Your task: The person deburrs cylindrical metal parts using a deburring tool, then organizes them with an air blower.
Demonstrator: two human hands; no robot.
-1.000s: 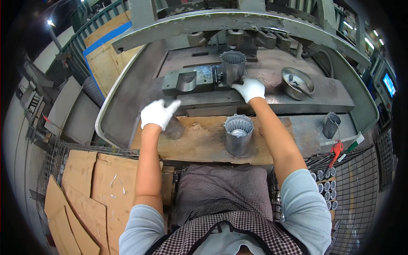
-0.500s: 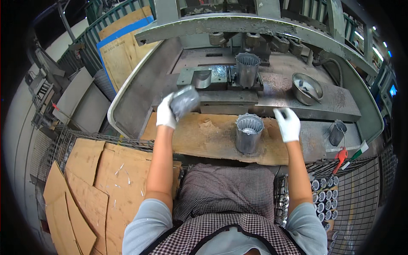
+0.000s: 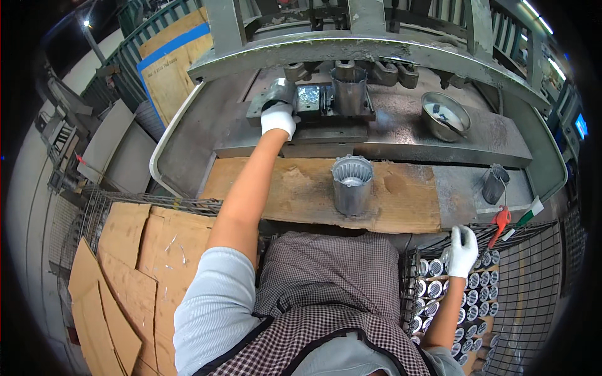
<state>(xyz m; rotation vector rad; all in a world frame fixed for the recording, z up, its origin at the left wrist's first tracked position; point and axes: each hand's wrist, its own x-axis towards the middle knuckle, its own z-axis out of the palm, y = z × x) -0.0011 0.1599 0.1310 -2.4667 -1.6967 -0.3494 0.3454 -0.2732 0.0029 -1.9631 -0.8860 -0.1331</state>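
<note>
Left gloved hand (image 3: pixel 278 118) – grip closed on grey ribbed metal cylinder (image 3: pixel 280 93), seating it on the press fixture (image 3: pixel 316 105) | right gloved hand (image 3: pixel 463 250) – fingers curled over stacked cylinders in wire basket (image 3: pixel 533 282), hold unclear | finished ribbed casting (image 3: pixel 352 185) upright on tabletop (image 3: pixel 414 200).

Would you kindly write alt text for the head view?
A person's gloved left hand grips a metal cylinder on a press bed, while the gloved right hand reaches into a wire basket of stacked cylinders.
</note>
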